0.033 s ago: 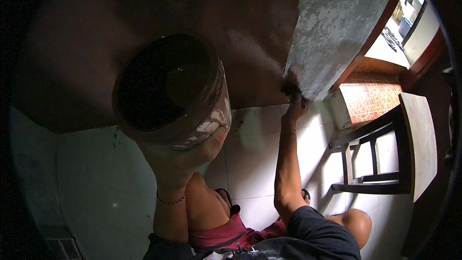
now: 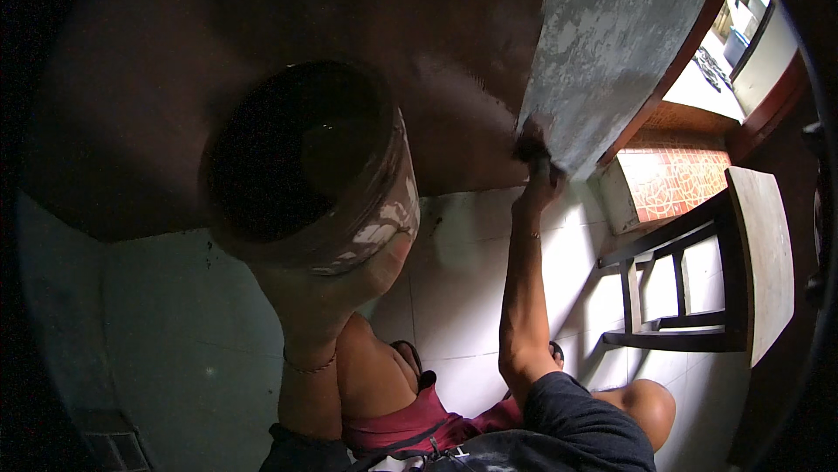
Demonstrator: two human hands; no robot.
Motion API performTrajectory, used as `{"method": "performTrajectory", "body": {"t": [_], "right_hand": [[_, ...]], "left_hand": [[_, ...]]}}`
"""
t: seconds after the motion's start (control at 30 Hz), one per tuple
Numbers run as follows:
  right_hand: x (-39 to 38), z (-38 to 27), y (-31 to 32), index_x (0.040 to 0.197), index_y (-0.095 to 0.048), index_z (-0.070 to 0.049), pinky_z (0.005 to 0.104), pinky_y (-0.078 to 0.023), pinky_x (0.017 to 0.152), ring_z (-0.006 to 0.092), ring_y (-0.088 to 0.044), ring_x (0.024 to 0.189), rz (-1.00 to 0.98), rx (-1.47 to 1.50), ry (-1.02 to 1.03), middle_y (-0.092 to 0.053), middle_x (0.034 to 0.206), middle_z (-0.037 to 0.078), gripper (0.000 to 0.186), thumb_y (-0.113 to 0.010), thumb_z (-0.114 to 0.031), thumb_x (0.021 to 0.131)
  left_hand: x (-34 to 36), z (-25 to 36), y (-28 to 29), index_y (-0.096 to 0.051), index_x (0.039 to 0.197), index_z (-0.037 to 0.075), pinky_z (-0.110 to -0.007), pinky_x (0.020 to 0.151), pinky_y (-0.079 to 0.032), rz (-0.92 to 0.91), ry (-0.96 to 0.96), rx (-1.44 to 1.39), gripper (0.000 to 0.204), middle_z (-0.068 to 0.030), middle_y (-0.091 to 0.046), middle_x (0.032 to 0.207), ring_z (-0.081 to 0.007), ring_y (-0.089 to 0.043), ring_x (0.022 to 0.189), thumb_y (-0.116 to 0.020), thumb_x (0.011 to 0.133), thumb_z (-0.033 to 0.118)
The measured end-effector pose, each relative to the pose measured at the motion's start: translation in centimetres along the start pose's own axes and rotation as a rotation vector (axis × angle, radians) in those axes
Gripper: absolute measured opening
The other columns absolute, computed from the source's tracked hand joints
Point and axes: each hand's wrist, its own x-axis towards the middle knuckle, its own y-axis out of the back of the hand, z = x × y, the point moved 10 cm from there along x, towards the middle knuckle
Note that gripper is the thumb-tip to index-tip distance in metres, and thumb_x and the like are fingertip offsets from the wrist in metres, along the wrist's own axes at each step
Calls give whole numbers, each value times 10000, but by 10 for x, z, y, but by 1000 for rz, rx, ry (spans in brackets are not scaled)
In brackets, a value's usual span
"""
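Note:
My left hand (image 2: 349, 289) is wrapped round the lower part of a paint bucket (image 2: 393, 210), its pale side streaked with brown. The bucket tilts toward me in front of the wall, and its dark inside shows a dim patch of liquid. Farther right, my right hand (image 2: 543, 186) grips a paintbrush (image 2: 532, 142) whose dark bristles touch the wall low down. They meet it where glossy brown paint (image 2: 463, 53) borders a mottled grey strip (image 2: 602, 44). Deep shade hides the brush's handle inside my fingers.
To the right stands a stool (image 2: 759, 262) with a pale top and dark legs. Behind it, an orange-patterned tiled step (image 2: 672, 184) leads to a bright doorway (image 2: 720, 79). White floor tiles (image 2: 463, 315) run along the wall's foot, under my sandalled feet.
My right hand and the brush have shifted slightly up and to the right along the paint border. The bucket has barely moved in my left hand.

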Motion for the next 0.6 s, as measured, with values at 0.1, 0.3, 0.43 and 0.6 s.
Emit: {"method": "performTrajectory", "body": {"t": [0.1,0.3,0.43,0.6], "right_hand": [[15,-33,-12,1071,-564,10,376,-547,897,214,-621,984,-99,57,94,-619,1059,110,141,-583,-65,953],[7,-28,8,1130,-544,22,405,-522,969,259,-606,1065,-154,283,120,-592,1136,153,167,-540,-82,1000],[-6,57,45,1111,-548,3,368,-519,923,254,-606,1028,-66,229,-28,-596,1131,141,189,-609,-72,948],[-23,102,108,1015,-572,-21,346,-527,884,206,-606,953,183,175,-180,-610,1078,100,182,-676,-78,878]], "left_hand": [[-2,7,-4,-517,1262,-1,-383,952,-545,-127,-149,163,746,-142,-611,1213,-251,-634,1072,-892,644,183],[-6,11,-8,-525,1242,-19,-389,908,-577,-106,-145,22,694,-162,-619,1196,-258,-645,1055,-880,667,142],[-9,0,-3,-458,1272,-8,-326,970,-517,19,82,-104,893,-122,-568,1207,-214,-604,1088,-952,548,159],[-6,8,2,-475,1273,7,-362,944,-545,13,17,-34,839,-137,-568,1212,-246,-607,1070,-920,578,156]]}}
